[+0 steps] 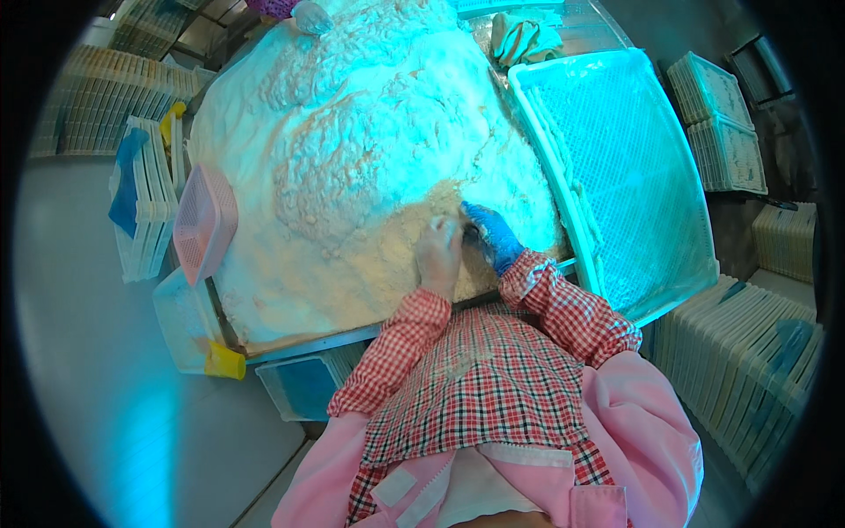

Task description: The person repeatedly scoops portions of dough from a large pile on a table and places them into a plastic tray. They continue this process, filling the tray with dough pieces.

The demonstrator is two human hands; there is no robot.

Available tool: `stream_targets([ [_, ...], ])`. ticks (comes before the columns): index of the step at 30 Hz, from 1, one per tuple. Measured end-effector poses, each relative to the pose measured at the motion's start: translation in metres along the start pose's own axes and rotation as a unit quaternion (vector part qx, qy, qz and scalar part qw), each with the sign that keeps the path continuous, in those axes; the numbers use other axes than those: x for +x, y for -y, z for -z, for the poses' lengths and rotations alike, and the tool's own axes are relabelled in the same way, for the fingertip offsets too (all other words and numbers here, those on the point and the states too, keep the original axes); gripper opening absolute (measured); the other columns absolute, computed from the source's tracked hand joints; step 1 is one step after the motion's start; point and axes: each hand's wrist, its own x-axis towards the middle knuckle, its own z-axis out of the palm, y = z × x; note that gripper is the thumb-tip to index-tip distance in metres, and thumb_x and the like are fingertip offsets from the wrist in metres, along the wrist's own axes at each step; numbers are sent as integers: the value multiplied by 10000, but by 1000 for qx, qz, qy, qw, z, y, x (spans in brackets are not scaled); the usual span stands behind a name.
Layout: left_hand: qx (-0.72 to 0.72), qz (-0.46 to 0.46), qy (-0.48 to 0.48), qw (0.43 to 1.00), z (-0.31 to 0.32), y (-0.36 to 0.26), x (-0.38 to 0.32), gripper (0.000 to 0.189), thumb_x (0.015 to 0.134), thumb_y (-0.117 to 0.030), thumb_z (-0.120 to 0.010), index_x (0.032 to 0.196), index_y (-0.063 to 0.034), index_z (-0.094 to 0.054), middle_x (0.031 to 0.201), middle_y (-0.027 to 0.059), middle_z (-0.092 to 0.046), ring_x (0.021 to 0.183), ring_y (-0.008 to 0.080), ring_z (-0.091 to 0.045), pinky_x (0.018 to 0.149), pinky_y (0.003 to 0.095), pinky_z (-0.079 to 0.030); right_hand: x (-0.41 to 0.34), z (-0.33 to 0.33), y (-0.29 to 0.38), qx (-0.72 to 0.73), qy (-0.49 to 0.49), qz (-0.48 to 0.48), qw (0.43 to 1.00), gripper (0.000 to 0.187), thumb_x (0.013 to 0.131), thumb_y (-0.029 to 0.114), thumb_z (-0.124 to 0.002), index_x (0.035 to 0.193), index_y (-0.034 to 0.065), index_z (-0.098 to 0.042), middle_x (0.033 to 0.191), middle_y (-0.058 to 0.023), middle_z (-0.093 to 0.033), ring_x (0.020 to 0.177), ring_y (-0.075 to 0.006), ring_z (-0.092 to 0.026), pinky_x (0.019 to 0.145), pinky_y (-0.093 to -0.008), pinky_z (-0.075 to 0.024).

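My left hand [439,254], in a thin clear glove, rests at the near edge of a large heap of pale, flour-like material [370,152]. Its fingers bend down toward the crumbly surface. Close on its right is my right hand [494,236], in a blue glove dusted with white, with the fingers turned inward toward the left hand. A small dark patch shows between the hands; whether it is an object or shadow is unclear. Both sets of fingertips are partly hidden, so anything held cannot be made out. The heap covers the worktable [310,344].
A white mesh tray [620,178] flanks the heap on the right, with a cloth [525,39] beyond it. Leftward are a pink basket [206,224], a yellow cup [226,360] and a clear bin [188,323]. Stacked trays [733,356] stand around. Another person's gloved hand [311,18] touches the far side.
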Motion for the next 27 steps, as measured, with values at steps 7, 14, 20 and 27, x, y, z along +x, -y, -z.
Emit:
stream_targets([
  [7, -72, -34, -261, 962, 12, -32, 11, 455, 875, -107, -528, 1315, -12, -462, 1381, 180, -427, 1272, 356, -382, 1070, 449, -288, -8, -12, -29, 103, 36, 27, 994, 440, 964, 299, -503, 1317, 37, -484, 1274, -115, -527, 1161, -207, -491, 960, -330, -421],
  [14, -8, -177, -157, 972, -34, -25, 39, 559, 935, -213, -491, 1427, -27, -301, 1506, 191, -232, 1402, 335, -197, 1112, 440, -258, -34, -28, 6, 327, 99, 113, 933, 564, 986, 351, -434, 1446, 65, -277, 1448, -106, -368, 1292, -252, -392, 1055, -425, -344],
  [20, -92, -180, -242, 949, 17, -98, 104, 399, 908, -263, -562, 1237, -45, -510, 1326, 167, -459, 1185, 327, -472, 970, 428, -420, -22, 41, 81, 141, 150, 1, 978, 402, 908, 288, -608, 1221, 49, -529, 903, -14, -584, 667, -118, -550, 606, -273, -484],
  [27, 172, -166, -206, 949, 32, -58, 185, 281, 848, -318, -629, 1013, -91, -652, 1096, 112, -611, 945, 300, -589, 752, 406, -498, -50, 112, 260, -24, 126, -32, 991, 458, 915, 331, -586, 1257, 39, -503, 881, 42, -570, 634, -57, -479, 495, -199, -405],
])
